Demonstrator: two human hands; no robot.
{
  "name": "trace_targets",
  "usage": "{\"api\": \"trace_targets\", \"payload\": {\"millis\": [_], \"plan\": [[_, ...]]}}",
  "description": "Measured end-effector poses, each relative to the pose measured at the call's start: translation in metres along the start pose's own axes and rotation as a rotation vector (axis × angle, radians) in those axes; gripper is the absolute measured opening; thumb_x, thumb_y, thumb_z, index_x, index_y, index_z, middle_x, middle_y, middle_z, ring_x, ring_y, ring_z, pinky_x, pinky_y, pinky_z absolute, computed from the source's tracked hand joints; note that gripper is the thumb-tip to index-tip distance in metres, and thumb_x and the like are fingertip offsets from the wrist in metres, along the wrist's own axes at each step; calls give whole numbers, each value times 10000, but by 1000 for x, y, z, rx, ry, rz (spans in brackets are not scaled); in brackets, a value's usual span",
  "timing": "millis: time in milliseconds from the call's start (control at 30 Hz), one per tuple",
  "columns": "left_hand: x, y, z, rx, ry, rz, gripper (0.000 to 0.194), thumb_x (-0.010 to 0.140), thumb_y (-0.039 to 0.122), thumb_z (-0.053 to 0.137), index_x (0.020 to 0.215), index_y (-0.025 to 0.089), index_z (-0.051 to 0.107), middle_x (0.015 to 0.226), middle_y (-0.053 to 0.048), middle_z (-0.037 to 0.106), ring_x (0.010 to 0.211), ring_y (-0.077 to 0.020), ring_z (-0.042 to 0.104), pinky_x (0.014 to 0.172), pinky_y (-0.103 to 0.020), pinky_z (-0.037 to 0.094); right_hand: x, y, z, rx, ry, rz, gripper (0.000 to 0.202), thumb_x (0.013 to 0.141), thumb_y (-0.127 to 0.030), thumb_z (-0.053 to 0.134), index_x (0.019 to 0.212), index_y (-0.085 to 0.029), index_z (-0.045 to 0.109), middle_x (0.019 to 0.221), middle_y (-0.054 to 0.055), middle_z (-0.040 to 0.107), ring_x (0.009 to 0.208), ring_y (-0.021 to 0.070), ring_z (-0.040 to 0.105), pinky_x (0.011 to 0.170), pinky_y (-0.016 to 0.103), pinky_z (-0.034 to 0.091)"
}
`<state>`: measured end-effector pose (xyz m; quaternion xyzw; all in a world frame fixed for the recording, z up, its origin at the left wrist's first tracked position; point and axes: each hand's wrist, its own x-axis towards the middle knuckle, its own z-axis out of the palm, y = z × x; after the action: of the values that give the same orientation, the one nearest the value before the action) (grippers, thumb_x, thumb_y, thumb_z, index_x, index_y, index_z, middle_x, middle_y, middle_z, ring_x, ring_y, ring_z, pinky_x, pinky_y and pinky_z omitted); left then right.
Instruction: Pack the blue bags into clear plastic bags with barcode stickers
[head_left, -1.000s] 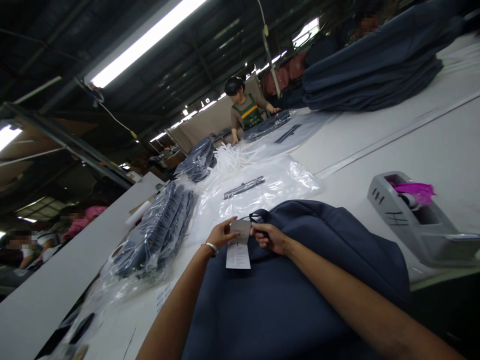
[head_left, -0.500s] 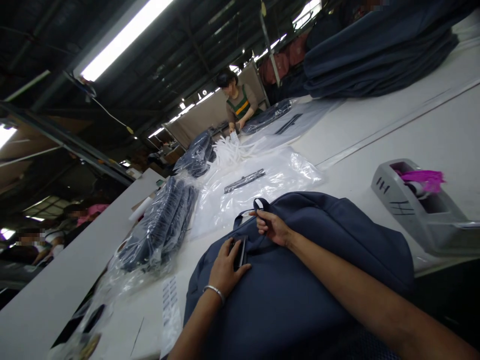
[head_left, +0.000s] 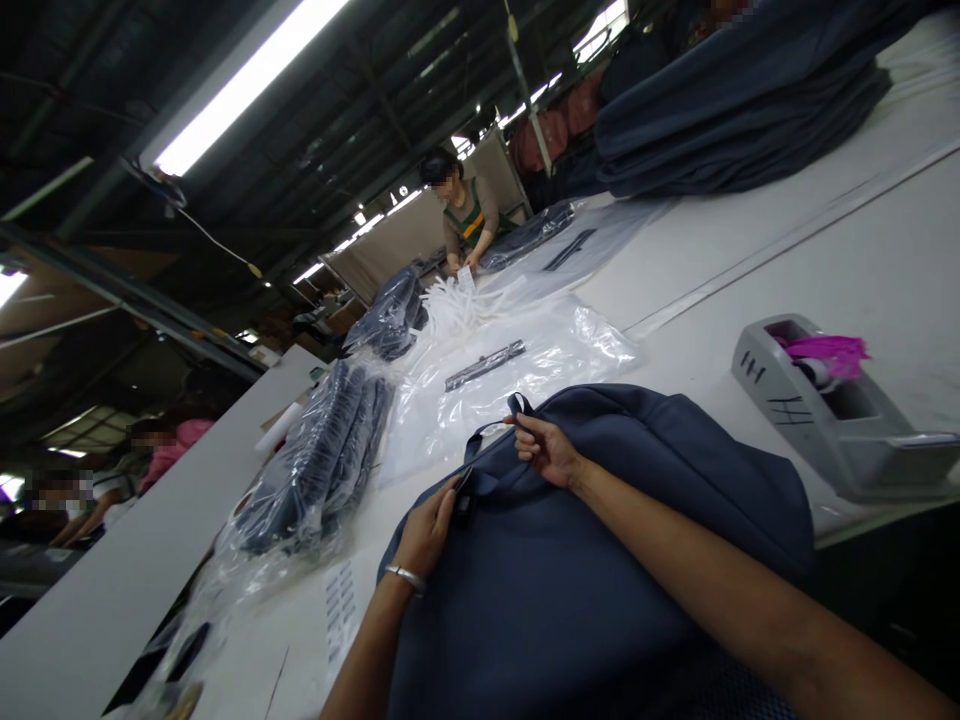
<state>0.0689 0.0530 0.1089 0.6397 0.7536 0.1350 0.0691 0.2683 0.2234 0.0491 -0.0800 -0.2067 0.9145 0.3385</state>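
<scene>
We have the dark blue bag [head_left: 592,590] in front of us on the white bench [head_left: 765,275], and both our hands are at its upper edge. Our right hand [head_left: 551,452] pinches the narrow strap loop [head_left: 519,403] between its fingers, at the top of the bag. Our left hand [head_left: 426,530] is at the left part of this edge, and its fingers grasp a small dark flat piece [head_left: 466,503]; we cannot tell any writing on it.

To the right of the bag stands a grey dispenser [head_left: 855,450] with black handwritten strokes; one group looks like "IH". A bright pink piece [head_left: 832,353] lies in it. Beyond the bag is a clear plastic bag [head_left: 559,335] with a dark printed strip, too small to read. To the left of the bag are a plastic-wrapped stack [head_left: 322,450] and, nearer to us, a label sheet [head_left: 339,610] with unreadable small print.
</scene>
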Motion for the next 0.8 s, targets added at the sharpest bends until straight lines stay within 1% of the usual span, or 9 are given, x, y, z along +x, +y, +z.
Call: {"api": "trace_targets", "payload": {"millis": [67, 167, 233, 333, 433, 533, 600, 700, 800], "plan": [[5, -4, -6, 81, 48, -23, 415, 976, 410, 330, 1282, 288, 581, 1196, -20, 691, 1123, -215, 637, 962, -341, 506, 0, 1, 0, -60, -16, 24, 255, 803, -379, 678, 920, -153, 675, 543, -87, 331, 436, 53, 211, 407, 191, 282], [14, -6, -12, 181, 110, -58, 422, 974, 434, 321, 1242, 266, 602, 1070, -72, 733, 953, -257, 697, 798, -337, 519, -1, 7, 0, -226, -36, 23, 321, 782, -425, 716, 949, -153, 683, 592, -67, 436, 434, 33, 262, 407, 176, 298], [19, -4, -14, 235, 134, -60, 411, 970, 447, 335, 1209, 266, 617, 992, -79, 744, 837, -259, 704, 699, -314, 485, 0, 15, 0, -388, -50, -3, 366, 749, -457, 745, 959, -162, 689, 673, -33, 535, 472, 42, 384, 450, 185, 380], [27, 3, -14, 298, 160, -33, 362, 951, 467, 406, 1150, 280, 645, 909, -63, 747, 721, -231, 683, 614, -272, 414, 3, 27, -2, -618, -118, -47, 376, 707, -451, 778, 942, -167, 707, 805, 21, 640, 655, 114, 571, 600, 242, 506], [38, 14, -13, 323, 163, 25, 323, 929, 473, 469, 1093, 280, 669, 892, -62, 744, 705, -216, 664, 597, -257, 375, 6, 35, -5, -742, -137, -122, 530, 671, -390, 809, 1144, -201, 664, 1057, 62, 671, 728, 131, 606, 650, 267, 532], [52, 29, -11, 302, 108, 126, 283, 913, 475, 508, 997, 283, 699, 876, -48, 742, 741, -201, 658, 614, -245, 375, 7, 37, -4, -716, -133, -166, 771, 643, -344, 830, 1346, -281, 520, 1262, 75, 595, 694, 111, 608, 607, 260, 531], [61, 40, -10, 267, 52, 197, 239, 888, 470, 557, 942, 294, 709, 840, -25, 739, 749, -185, 655, 622, -231, 385, 7, 38, -4, -694, -192, -144, 683, 652, -351, 825, 1283, -261, 579, 1120, 48, 658, 711, 125, 620, 632, 262, 532], [68, 53, -7, 207, 20, 258, 198, 847, 467, 620, 920, 308, 713, 814, 5, 734, 741, -172, 658, 651, -223, 428, 9, 40, -4, -696, -206, -117, 358, 655, -404, 815, 909, -168, 726, 756, 8, 667, 724, 160, 627, 670, 278, 531], [61, 51, -7, 153, 148, 222, 255, 918, 435, 509, 1052, 297, 676, 994, -11, 728, 941, -196, 660, 835, -268, 470, 14, 45, -6, -664, -119, -132, 331, 652, -459, 800, 774, -162, 718, 749, 22, 674, 759, 185, 646, 709, 320, 548]]}}
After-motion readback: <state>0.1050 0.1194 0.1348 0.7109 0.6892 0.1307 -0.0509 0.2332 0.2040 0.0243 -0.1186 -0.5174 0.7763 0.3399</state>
